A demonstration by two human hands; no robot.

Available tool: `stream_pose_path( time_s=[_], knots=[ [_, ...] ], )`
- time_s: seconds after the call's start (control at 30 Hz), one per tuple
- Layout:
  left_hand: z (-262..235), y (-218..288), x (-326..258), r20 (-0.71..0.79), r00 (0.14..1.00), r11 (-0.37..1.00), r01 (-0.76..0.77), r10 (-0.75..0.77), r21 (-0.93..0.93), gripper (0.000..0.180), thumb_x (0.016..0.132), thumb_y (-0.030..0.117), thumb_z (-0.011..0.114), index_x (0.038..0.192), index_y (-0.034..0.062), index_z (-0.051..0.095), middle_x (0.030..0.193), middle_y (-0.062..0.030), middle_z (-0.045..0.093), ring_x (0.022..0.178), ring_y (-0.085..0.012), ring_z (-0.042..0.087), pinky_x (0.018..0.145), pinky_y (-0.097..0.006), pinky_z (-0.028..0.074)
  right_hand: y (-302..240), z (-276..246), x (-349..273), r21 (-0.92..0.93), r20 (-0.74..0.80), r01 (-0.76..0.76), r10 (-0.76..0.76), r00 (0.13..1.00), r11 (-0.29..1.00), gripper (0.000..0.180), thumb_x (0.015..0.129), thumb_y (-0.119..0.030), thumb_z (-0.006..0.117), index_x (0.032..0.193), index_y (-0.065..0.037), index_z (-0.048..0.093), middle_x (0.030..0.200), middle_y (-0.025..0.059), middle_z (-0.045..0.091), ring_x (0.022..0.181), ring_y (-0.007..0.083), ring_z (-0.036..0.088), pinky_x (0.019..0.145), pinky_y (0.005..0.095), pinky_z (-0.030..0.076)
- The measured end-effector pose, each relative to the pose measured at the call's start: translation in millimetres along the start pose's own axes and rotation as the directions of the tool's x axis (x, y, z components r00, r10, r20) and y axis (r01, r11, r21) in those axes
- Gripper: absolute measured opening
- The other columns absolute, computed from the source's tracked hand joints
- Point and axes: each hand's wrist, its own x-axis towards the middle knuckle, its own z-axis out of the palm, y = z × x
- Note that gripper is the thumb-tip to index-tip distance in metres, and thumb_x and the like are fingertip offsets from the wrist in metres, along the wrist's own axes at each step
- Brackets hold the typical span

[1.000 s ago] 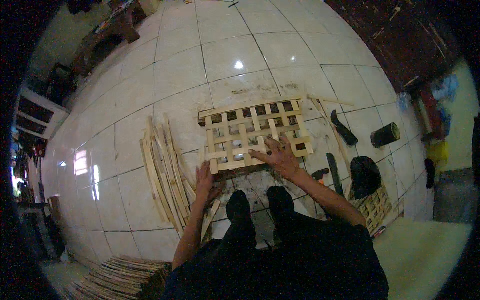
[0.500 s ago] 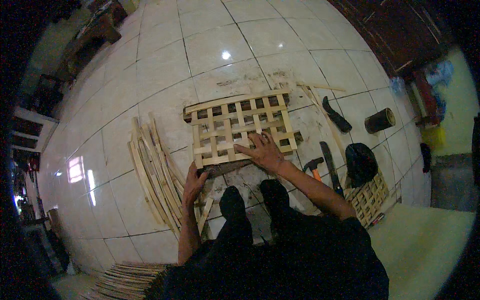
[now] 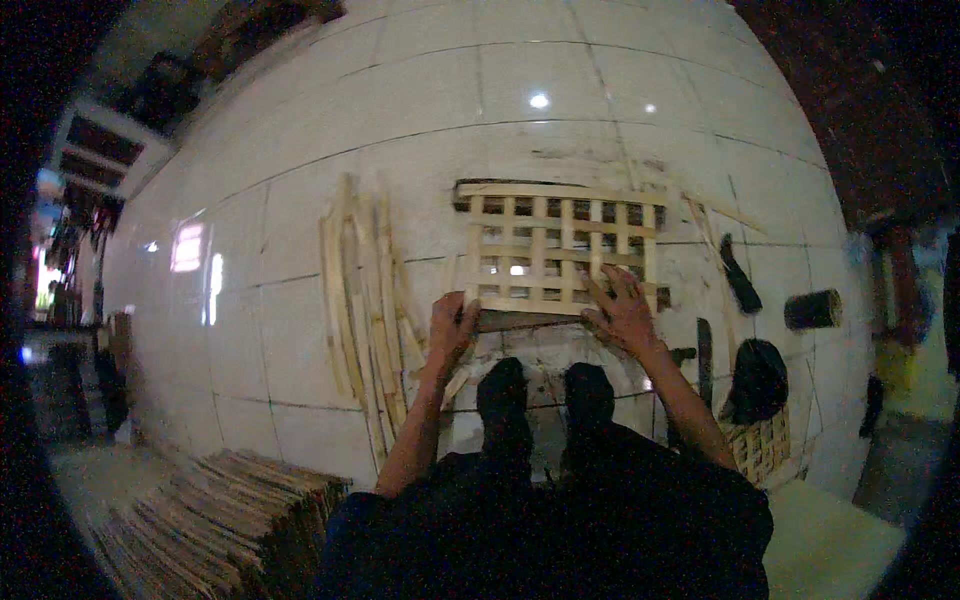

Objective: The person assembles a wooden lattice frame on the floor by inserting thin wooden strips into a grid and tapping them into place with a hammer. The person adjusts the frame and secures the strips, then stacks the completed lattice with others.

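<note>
A woven lattice of flat pale strips, which look like bamboo (image 3: 540, 253), lies before me on dark boards (image 3: 515, 320) that show along its near and far edges. My left hand (image 3: 452, 325) is at its near left corner, fingers and thumb closed about the edge. On the near right part rests my right hand (image 3: 624, 315), its fingers spread across the strips and the thumb at the near edge. Both hands are slightly blurred. To the left of the lattice, a bunch of long loose strips (image 3: 360, 300) lies on the tiles.
A large stack of strips (image 3: 210, 510) fills the lower left. On the right lie a dark sheath-like piece (image 3: 740, 275), a hollow cylinder (image 3: 812, 310), a dark blade (image 3: 704, 360), a partly hidden hammer (image 3: 683, 354), a black bundle (image 3: 758, 382) and another lattice (image 3: 762, 445).
My view has turned, so the scene sits further right and straighter. My right hand has shifted toward the lattice's near right side. My left hand stays at the near left corner.
</note>
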Motion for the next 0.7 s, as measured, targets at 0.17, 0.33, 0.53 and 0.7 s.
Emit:
stream_pose_path(
  time_s=[0.17,0.33,0.53,0.7],
  knots=[
    [0.1,6.5,-4.3,-0.033,0.999,0.999,0.035,-0.036,-0.027,0.03,0.085,0.025,0.064,0.098,-0.0011,0.061,0.099,-0.0191,0.06,0.097,-0.0346,0.053,0.086,-0.04,0.044,2.3,-2.2,1.7,-0.026,0.019,0.007,-0.006,1.0,1.0,0.058,0.081,-0.041,0.065,0.134,-0.023,0.048,0.132,0.0166,0.041,0.122,0.0362,0.041,0.103,0.0478,0.033],
    [-10.8,13.8,-8.0,0.055,0.988,0.976,0.149,-0.142,-0.16,0.025,0.084,0.024,0.064,0.087,-0.0008,0.062,0.094,-0.0193,0.061,0.096,-0.0354,0.054,0.086,-0.041,0.043,10.2,8.2,3.0,-0.031,0.015,0.05,-0.05,0.999,0.998,0.055,0.083,-0.037,0.065,0.133,-0.022,0.048,0.133,0.0175,0.04,0.121,0.0372,0.042,0.101,0.0464,0.037],
    [-0.6,10.4,-6.1,-0.056,0.984,0.986,-0.167,0.168,0.028,0.03,0.084,0.02,0.063,0.104,-0.0017,0.058,0.103,-0.0222,0.058,0.099,-0.0376,0.053,0.087,-0.043,0.042,13.4,-27.4,-8.5,0.083,-0.131,-0.253,0.262,0.956,0.964,0.046,0.095,-0.029,0.045,0.131,0.0,0.045,0.136,0.0241,0.04,0.128,0.0397,0.036,0.108,0.0464,0.028],
    [17.0,0.4,-11.1,-0.073,0.994,0.996,-0.081,0.078,-0.031,0.038,0.085,0.025,0.06,0.11,-0.0032,0.055,0.11,-0.0233,0.055,0.105,-0.0402,0.049,0.089,-0.046,0.039,80.8,12.2,-33.0,0.384,-0.071,-0.561,0.629,0.775,0.734,0.047,0.098,-0.032,0.039,0.129,0.004,0.044,0.125,0.0263,0.049,0.119,0.0407,0.045,0.103,0.0448,0.035]
  ],
)
